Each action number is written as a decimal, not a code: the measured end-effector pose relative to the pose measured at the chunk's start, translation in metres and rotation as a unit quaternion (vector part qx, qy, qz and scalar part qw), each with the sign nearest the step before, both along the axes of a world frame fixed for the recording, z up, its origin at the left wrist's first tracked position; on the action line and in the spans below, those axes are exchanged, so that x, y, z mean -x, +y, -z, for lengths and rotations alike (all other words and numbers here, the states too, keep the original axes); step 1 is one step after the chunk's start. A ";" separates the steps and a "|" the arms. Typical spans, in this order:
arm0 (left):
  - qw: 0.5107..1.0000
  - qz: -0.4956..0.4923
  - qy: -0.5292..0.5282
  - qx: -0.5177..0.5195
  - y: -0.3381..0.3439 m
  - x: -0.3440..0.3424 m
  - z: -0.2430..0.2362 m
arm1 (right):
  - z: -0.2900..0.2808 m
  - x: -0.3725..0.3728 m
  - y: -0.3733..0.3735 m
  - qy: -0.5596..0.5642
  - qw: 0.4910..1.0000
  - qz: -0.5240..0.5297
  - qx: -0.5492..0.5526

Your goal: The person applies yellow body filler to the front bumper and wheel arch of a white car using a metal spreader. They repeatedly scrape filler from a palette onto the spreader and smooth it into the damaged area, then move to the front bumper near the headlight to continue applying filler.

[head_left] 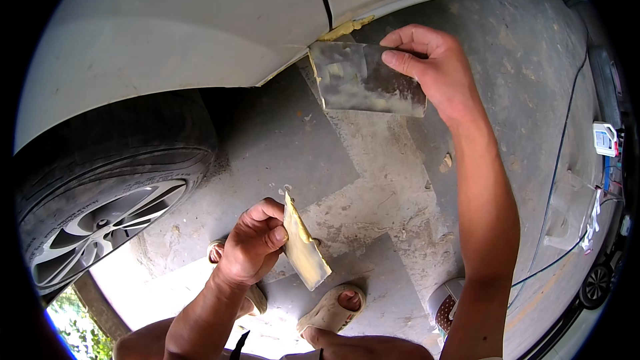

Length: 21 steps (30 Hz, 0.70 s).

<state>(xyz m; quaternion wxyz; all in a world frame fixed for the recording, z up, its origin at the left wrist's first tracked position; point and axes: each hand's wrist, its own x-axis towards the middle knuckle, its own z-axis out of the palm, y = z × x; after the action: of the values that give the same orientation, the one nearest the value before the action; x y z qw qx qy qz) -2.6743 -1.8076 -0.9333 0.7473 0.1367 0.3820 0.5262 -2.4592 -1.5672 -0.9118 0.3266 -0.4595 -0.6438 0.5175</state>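
My right hand (433, 70) pinches the right end of a thin, dark rectangular putty spreader (367, 83) between thumb and fingers. Pale smears cover part of its face, and its left edge reaches the car's lower body edge. Yellow body filler (347, 29) sits rough along that edge, just under the dark panel gap. Lower and nearer to me, my left hand (253, 247) grips a smaller flat spreader (307, 253) by its left side. Yellow filler coats that plate, thickest along its upper edge. It is held tilted, apart from the car.
The white car body (180, 27) spans the top, with a wheel (100, 223) at left. Below are the grey, worn floor (373, 160) and my sandalled feet. At right lie a dark cable (567, 127), a white jug (605, 139) and another car's wheel (595, 285).
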 end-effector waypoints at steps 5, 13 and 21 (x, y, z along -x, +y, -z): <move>1.000 -0.001 -0.008 -0.001 -0.001 0.001 0.002 | 0.001 -0.004 0.003 -0.011 1.000 0.022 -0.017; 1.000 0.001 -0.003 -0.003 -0.001 0.001 0.001 | 0.002 -0.012 0.009 -0.003 0.999 0.039 -0.029; 1.000 0.001 -0.003 -0.005 -0.001 0.000 0.003 | 0.002 -0.025 0.016 -0.001 0.998 0.054 -0.035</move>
<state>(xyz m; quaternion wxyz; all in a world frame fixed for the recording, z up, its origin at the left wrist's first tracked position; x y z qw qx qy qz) -2.6739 -1.8089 -0.9365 0.7485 0.1389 0.3770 0.5275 -2.4343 -1.5511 -0.9136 0.3693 -0.4823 -0.6363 0.4756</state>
